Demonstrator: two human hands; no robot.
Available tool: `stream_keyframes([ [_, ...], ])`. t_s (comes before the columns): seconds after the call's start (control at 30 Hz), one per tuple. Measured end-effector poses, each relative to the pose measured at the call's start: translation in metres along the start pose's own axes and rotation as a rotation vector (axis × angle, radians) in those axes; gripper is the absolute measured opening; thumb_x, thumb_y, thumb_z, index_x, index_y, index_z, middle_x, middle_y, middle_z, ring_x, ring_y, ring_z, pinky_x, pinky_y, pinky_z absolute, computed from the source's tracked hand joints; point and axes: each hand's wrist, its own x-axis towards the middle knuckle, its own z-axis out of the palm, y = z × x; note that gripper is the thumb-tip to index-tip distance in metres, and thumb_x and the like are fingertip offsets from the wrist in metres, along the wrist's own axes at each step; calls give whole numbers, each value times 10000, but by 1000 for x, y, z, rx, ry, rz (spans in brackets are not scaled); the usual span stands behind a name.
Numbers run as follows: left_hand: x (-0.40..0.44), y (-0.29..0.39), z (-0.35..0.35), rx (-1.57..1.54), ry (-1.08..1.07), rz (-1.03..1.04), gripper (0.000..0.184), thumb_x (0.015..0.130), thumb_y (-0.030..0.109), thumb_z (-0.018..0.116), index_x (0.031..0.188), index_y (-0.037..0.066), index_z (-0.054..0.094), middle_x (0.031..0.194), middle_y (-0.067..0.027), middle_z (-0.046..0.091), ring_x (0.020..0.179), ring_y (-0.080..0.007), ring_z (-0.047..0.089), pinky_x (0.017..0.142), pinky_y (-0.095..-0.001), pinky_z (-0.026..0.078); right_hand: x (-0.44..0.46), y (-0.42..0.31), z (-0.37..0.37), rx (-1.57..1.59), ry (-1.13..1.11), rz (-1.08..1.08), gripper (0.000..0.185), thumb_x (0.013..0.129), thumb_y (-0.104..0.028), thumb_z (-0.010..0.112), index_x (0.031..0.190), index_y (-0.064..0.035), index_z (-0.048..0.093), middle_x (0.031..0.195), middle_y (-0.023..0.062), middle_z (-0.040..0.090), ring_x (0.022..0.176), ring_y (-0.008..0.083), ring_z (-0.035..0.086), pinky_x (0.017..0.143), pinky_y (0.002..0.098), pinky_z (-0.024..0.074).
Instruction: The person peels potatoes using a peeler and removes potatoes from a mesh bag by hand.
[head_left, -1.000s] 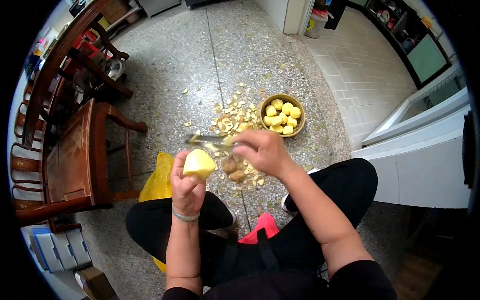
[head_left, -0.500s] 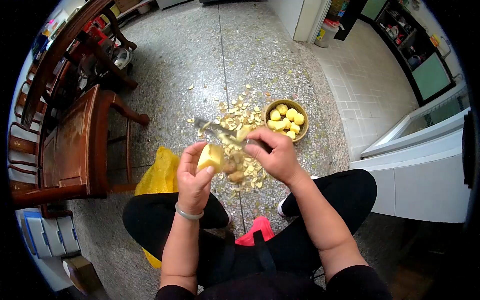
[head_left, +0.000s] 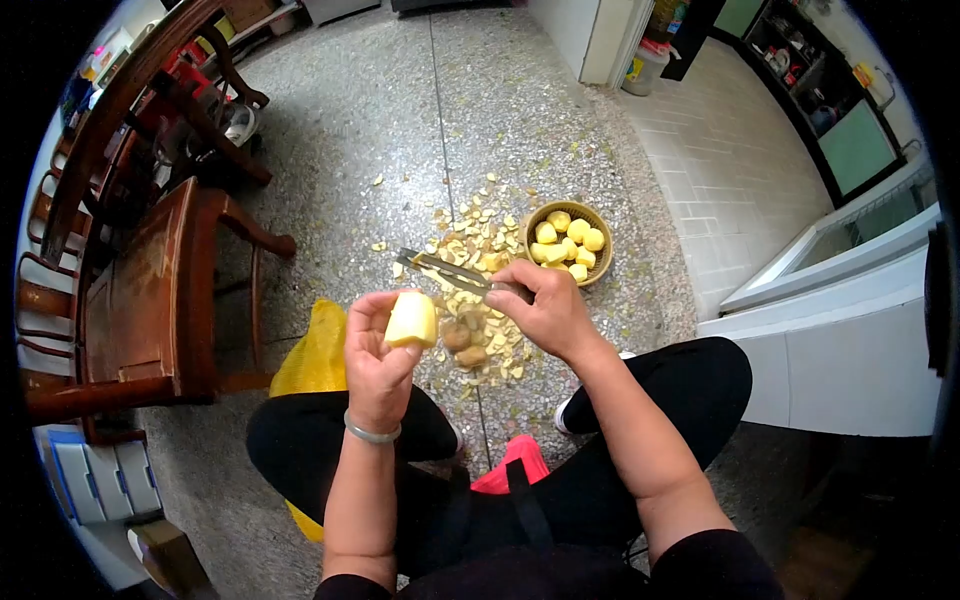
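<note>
Our left hand [head_left: 380,355] curls its fingers and thumb around one peeled potato [head_left: 411,320], its pale cut face turned up, and one bracelet [head_left: 371,431] circles the wrist below. Our right hand [head_left: 545,306] pinches one long metal blade [head_left: 446,270] at its near end, thumb against fingers; the blade points across toward our left, just beyond the potato and apart from it. Below the blade, two brown unpeeled potatoes [head_left: 464,347] lie on the speckled floor [head_left: 340,150], among peelings [head_left: 480,228] too many for us to count. Beyond our right hand sits one round basket [head_left: 612,245] with at least eight peeled potatoes [head_left: 579,230] in it, some overlapping. One yellow bag [head_left: 314,352] lies beside our left leg, near one wooden chair [head_left: 140,300]. One pink thing [head_left: 517,464] shows between our two legs.
</note>
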Motion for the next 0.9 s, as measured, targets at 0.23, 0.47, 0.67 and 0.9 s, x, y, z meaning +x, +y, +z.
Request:
stream_keyframes([
  [0.23,0,-5,0,16,115,-63,492,723,-66,603,1185,6,451,1100,-90,558,1027,-187,561,902,-315,469,-11,-39,14,1,101,-423,172,757,-206,682,861,-81,629,710,104,606,639,273,618,572,364,493],
  [0.47,-3,4,-2,-130,-34,-128,568,685,107,719,1176,12,449,1095,-91,559,1018,-212,563,947,-343,445,2,20,5,-170,47,-3,178,747,-205,681,852,-66,644,713,95,626,627,241,616,574,333,473],
  [0.67,-3,-21,1,392,-234,-160,863,705,7,616,1440,81,169,1059,-111,550,900,-195,586,794,-322,505,-3,-8,-3,-415,117,-102,206,703,-166,698,834,-48,591,775,100,620,746,294,613,644,390,471],
  [0.9,3,-41,1,1096,-191,80,989,668,8,586,1481,93,29,929,-117,551,794,-209,566,750,-303,480,-6,-14,-4,-481,127,-181,228,672,-139,719,824,-42,578,784,96,604,768,286,602,679,378,467],
])
